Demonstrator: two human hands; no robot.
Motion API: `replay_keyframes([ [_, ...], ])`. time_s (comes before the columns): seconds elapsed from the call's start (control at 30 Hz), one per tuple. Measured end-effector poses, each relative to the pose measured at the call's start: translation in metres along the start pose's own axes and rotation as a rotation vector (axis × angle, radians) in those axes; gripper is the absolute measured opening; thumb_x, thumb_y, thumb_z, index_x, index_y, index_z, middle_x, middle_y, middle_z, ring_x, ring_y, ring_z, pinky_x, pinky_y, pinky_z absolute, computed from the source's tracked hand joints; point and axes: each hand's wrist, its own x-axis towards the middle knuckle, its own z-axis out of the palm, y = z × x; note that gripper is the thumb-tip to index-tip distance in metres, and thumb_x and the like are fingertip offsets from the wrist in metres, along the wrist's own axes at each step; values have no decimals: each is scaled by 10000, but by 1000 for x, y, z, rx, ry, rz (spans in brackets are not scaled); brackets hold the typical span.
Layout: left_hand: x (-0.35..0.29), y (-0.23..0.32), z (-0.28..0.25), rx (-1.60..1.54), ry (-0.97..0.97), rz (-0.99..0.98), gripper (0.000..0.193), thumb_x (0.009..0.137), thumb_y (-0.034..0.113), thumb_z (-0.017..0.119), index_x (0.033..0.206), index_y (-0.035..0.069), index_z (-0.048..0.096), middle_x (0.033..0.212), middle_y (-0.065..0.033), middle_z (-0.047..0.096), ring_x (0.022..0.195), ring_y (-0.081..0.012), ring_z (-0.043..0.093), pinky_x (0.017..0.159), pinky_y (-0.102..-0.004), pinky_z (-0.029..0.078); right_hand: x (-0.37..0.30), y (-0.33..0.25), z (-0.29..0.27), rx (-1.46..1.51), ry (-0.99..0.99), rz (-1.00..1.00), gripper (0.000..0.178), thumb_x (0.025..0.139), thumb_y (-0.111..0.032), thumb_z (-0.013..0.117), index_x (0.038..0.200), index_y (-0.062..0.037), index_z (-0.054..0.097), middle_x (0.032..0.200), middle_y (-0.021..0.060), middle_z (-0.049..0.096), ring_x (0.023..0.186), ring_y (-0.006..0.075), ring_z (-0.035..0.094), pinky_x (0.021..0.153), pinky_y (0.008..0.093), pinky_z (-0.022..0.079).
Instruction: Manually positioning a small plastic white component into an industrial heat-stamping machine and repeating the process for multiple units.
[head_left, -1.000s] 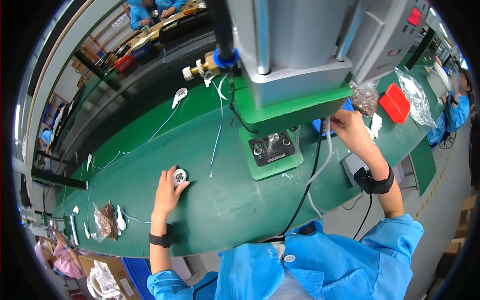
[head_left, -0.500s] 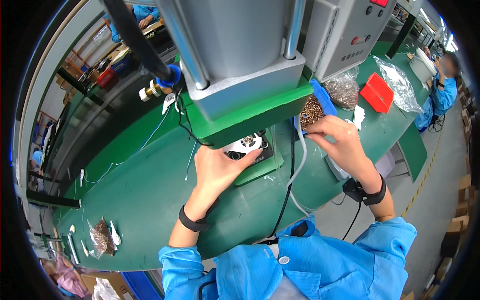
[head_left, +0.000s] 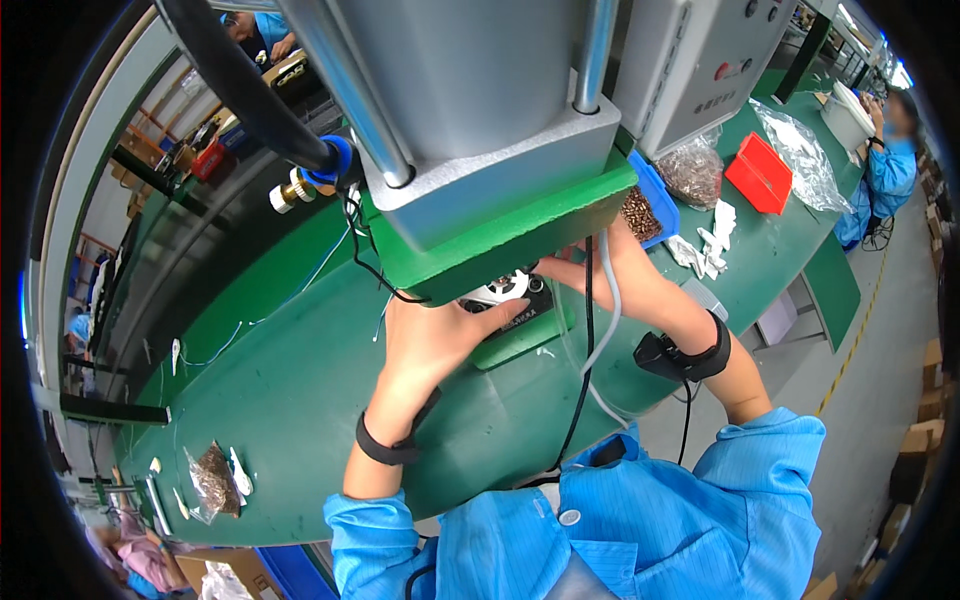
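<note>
Under the green head (head_left: 500, 235) of a press sits a black-and-white part (head_left: 490, 295) with a round white top, on a green base (head_left: 525, 345). My left hand (head_left: 430, 335) grips its left side, with the thumb along the front edge; the other fingers are partly hidden by the press. My right hand (head_left: 600, 270) reaches to the part's right side with fingers pinched together. What they hold, if anything, cannot be made out. Beyond that hand stands a blue bin (head_left: 660, 200) of small brass-coloured metal pieces (head_left: 638, 216).
A grey control box (head_left: 690, 75) stands right of the press. A red tray (head_left: 758, 172), a bag of small parts (head_left: 692, 172) and crumpled white scraps (head_left: 708, 250) lie on the green bench (head_left: 300, 400). Cables (head_left: 590, 350) hang beside my right hand. Another bag (head_left: 213, 480) lies left.
My right hand has moved left from the blue bin to the part under the press. My left hand stays on the part. The view has shifted slightly.
</note>
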Motion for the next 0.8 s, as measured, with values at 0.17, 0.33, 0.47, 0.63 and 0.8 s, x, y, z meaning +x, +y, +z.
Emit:
replay_keyframes([
  [0.17, 3, 4, 1, -27, -48, -78, 532, 567, 294, 797, 1014, 56, 633, 901, -103, 653, 819, -222, 632, 719, -320, 475, -1, 4, 2, 69, -54, 137, 160, 730, -131, 673, 856, -32, 665, 723, 90, 625, 589, 194, 548, 535, 277, 427],
  [0.33, 0, 0, 6, 27, -14, -21, 501, 562, 282, 795, 985, 62, 644, 840, -85, 657, 749, -193, 632, 680, -306, 472, 3, 10, 18, 209, -102, 215, 208, 754, -94, 619, 948, -21, 633, 673, 70, 596, 572, 101, 505, 529, 244, 409],
  [0.47, -3, -2, 8, -62, -6, -111, 483, 559, 270, 796, 970, 63, 650, 786, -67, 657, 679, -167, 622, 648, -279, 470, 6, 4, 19, 73, -189, 199, 185, 762, -89, 592, 925, -8, 618, 627, 81, 552, 561, 120, 484, 546, 262, 416],
  [0.63, -7, -4, 12, -43, 48, -100, 511, 555, 264, 810, 1000, 69, 653, 774, -59, 656, 641, -144, 606, 609, -257, 464, 5, 5, 21, 76, -153, 165, 152, 756, -81, 596, 879, 7, 615, 645, 104, 555, 568, 166, 518, 547, 288, 424],
  [0.8, -9, -3, 12, -21, 14, -148, 549, 558, 286, 814, 1032, 65, 645, 773, -64, 657, 636, -143, 606, 604, -253, 462, -1, 15, 18, -9, -206, 142, 166, 747, -94, 629, 859, 28, 612, 686, 137, 559, 619, 226, 559, 571, 328, 441],
])
